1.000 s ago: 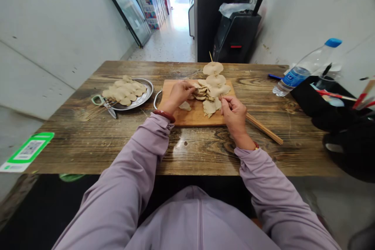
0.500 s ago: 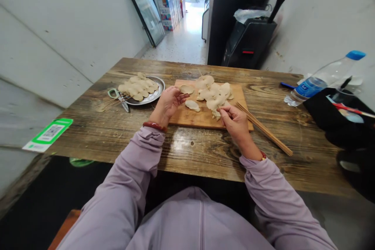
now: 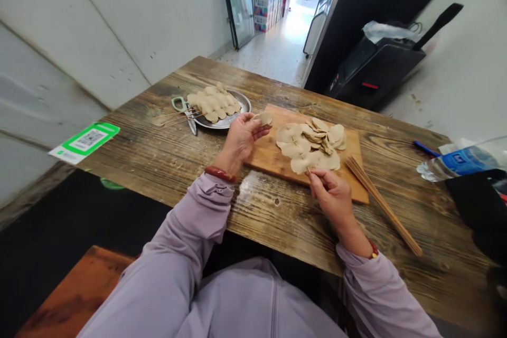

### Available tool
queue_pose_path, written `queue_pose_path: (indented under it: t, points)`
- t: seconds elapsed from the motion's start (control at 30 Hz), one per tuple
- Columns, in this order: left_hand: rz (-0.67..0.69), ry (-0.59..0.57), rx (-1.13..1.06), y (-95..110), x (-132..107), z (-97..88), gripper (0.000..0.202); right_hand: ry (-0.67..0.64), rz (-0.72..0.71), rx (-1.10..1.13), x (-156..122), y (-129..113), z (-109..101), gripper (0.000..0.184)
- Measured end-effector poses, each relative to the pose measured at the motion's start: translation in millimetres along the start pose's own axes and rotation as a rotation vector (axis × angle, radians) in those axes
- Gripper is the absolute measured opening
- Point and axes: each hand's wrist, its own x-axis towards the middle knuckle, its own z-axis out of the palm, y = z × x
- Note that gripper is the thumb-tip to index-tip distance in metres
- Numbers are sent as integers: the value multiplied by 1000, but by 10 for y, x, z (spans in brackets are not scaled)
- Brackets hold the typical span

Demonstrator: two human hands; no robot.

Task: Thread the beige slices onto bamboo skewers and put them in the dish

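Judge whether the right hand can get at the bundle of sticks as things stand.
Probably yes: the bundle of sticks lies beside the right hand with nothing seen across it, though that hand pinches a skewer of slices, so its fingers may need freeing.

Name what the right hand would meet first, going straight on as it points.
Most likely the nearest pale slices, threaded on the skewer the right hand pinches; depth is hard to judge.
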Motion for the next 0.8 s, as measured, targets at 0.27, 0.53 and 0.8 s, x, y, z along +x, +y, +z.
queue_pose_path:
  t: [0.27,0.53,0.8]
  points:
    - [-2,-8,-106,16,-12,-4,16,-2,-87,-87,-27,40,66,20]
    - [-42,-79,-206,61,-77,12,11,0,-89,-105,-29,69,43,21]
    - [-64,-111,-219,58,-105,15,11,16,-165,-130,-31,79,56,19]
